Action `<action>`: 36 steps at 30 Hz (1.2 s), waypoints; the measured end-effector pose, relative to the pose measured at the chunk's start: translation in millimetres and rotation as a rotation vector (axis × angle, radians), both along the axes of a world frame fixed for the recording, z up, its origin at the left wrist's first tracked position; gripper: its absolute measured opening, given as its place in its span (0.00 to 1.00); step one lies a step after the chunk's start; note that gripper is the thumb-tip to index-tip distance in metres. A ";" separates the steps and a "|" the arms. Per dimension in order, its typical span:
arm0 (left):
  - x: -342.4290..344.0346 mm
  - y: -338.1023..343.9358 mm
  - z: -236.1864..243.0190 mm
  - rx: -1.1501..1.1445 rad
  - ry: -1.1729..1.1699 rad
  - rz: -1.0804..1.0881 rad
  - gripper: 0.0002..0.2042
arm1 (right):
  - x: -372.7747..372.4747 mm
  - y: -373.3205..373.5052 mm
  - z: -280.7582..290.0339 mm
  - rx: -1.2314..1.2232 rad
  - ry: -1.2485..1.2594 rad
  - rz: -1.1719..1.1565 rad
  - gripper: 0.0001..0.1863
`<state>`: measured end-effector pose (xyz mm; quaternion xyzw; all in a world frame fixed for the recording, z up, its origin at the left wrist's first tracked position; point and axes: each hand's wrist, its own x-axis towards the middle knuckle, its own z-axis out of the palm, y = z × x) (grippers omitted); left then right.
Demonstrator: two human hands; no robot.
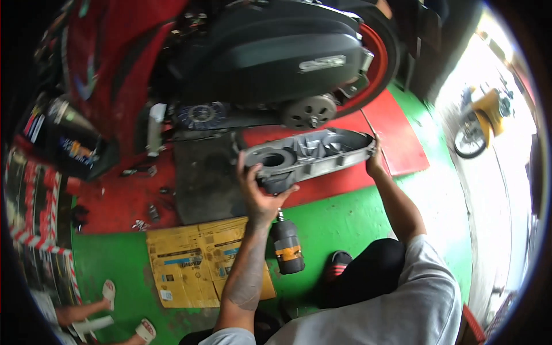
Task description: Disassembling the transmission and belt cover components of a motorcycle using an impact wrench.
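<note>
- Two bare hands share one load: a long, hollow, grey metal casing (313, 160) with a round opening near its left end and ribbed pockets further right.
- The left hand (261, 201) grips the casing's left end, its thumb spread toward the near edge and its fingers curled up around the outer side.
- The right hand (374, 160) grasps the opposite end, fingers bent against the rim (some of the fingertips are hard to make out).
- The casing is held crosswise in front of the person, over a red floor mat (405, 146) and just this side of a red and black scooter (270, 69).
- Low on the scooter, near the casing's far side, are a round grey metal disc with holes (310, 112) and a dark, bluish finned disc (201, 116).
- A black cylindrical tool with an orange band (288, 247) is on the green floor (339, 221), just right of the left forearm (whether upright or lying, one cannot tell).
- Flattened yellow-brown cardboard (178, 253) lies partly behind that forearm.
- Small loose metal parts (153, 213) are scattered on the mat's left portion.
- Another person's light sandals (109, 294) show at lower left; a yellow motorbike (480, 123) stands well apart at right.
</note>
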<state>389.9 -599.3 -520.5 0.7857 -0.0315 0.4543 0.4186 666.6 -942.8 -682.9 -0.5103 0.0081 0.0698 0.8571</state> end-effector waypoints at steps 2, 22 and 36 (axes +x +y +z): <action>-12.4 18.6 -9.7 0.070 0.024 0.021 0.48 | -33.6 51.6 30.1 -0.069 0.013 0.012 0.36; -52.4 -9.5 -27.8 0.307 -0.120 0.049 0.45 | -97.7 15.2 103.4 0.311 -0.201 0.034 0.37; -13.7 -30.6 -1.7 -0.134 0.094 -0.202 0.46 | -106.9 -69.1 121.6 0.149 -0.054 -0.112 0.44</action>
